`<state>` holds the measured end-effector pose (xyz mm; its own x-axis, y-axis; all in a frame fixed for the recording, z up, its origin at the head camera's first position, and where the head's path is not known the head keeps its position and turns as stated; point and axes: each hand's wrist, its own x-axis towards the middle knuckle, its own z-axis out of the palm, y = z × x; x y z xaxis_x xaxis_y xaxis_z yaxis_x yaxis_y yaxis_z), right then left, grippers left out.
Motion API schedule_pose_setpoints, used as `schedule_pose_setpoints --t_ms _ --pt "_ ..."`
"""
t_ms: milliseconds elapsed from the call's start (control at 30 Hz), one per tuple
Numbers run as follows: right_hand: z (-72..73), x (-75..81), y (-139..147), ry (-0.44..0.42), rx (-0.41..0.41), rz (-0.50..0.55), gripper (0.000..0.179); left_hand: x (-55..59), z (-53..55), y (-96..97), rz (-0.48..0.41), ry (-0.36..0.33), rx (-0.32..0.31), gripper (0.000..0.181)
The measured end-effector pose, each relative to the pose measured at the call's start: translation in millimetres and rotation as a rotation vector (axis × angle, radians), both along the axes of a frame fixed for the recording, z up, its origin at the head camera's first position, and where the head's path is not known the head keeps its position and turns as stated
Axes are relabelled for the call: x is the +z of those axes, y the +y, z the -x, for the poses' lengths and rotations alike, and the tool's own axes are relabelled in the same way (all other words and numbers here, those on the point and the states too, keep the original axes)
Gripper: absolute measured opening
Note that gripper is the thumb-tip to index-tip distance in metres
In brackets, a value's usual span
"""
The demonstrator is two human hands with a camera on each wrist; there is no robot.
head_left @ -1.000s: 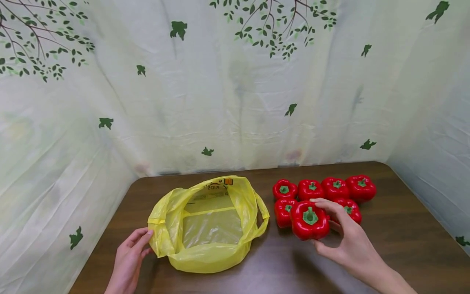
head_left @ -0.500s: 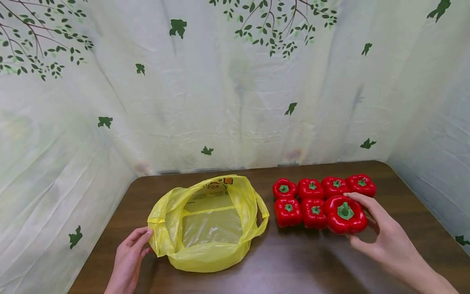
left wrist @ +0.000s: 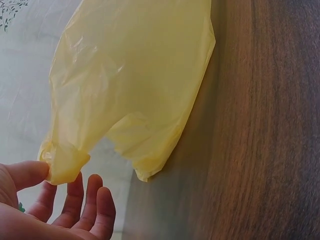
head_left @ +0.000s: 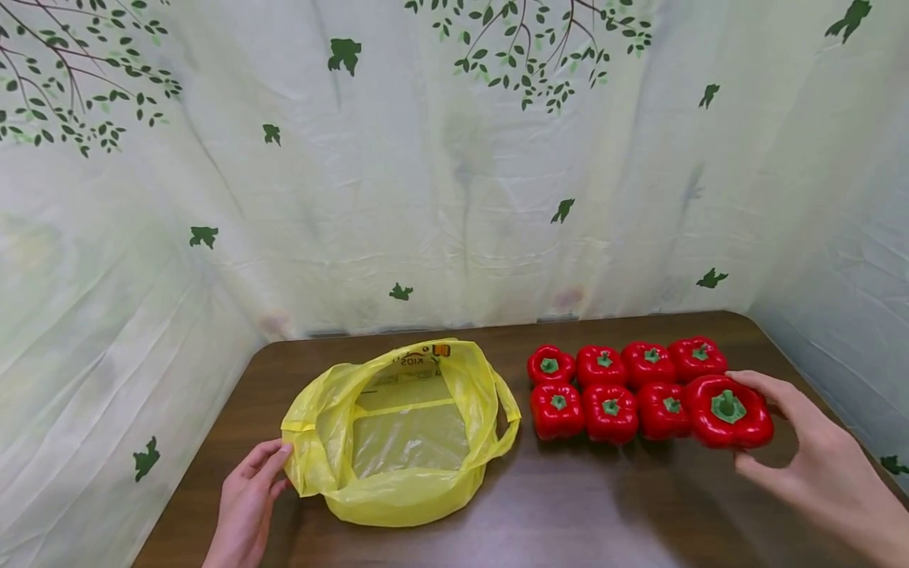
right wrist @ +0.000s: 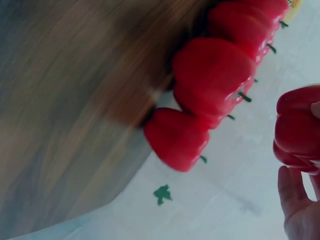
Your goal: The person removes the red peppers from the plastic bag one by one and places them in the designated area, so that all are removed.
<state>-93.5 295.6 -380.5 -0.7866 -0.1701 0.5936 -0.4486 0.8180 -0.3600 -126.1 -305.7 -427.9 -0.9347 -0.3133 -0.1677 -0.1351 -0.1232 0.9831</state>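
Observation:
My left hand [head_left: 248, 497] pinches the left handle of a yellow plastic bag [head_left: 401, 505]. In the left wrist view, thumb and index finger grip the bunched tip of the bag [left wrist: 135, 70] while the other fingers hang below. The bag stands with its mouth wide and its inside showing. At the right, my right hand [head_left: 817, 450] grips a glossy red bell pepper [head_left: 710, 430], green stem toward the head camera. That pepper overlaps the right end of the front row in the head view; the right wrist view shows the held pepper [right wrist: 297, 130] raised off the table.
A back row of several red bell peppers [head_left: 602, 367] stands behind a front row of three, the leftmost front pepper [head_left: 557, 410] nearest the bag. All stand on a dark wooden table [head_left: 554, 521]. A pale leaf-printed curtain [head_left: 454, 237] hangs behind and at both sides.
My right hand has moved right with its bell pepper, from over the left of the front row to its right end, uncovering the front peppers. The left hand and bag have barely shifted.

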Motion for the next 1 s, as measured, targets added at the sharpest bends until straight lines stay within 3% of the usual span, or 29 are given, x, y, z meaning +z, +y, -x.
schedule_pose_setpoints --t_ms 300,667,1000 --pt "6.4 -15.3 23.8 -0.069 -0.094 -0.002 0.102 -0.4 -0.6 -0.9 -0.002 -0.004 0.012 0.007" --pt "19.5 -45.7 46.5 -0.138 -0.072 0.108 0.092 -3.5 -3.0 0.2 -0.008 0.036 0.017 0.007" --pt "34.1 -71.6 57.9 -0.281 -0.118 0.103 0.089 -1.2 -1.2 0.7 -0.010 -0.007 0.010 0.007"
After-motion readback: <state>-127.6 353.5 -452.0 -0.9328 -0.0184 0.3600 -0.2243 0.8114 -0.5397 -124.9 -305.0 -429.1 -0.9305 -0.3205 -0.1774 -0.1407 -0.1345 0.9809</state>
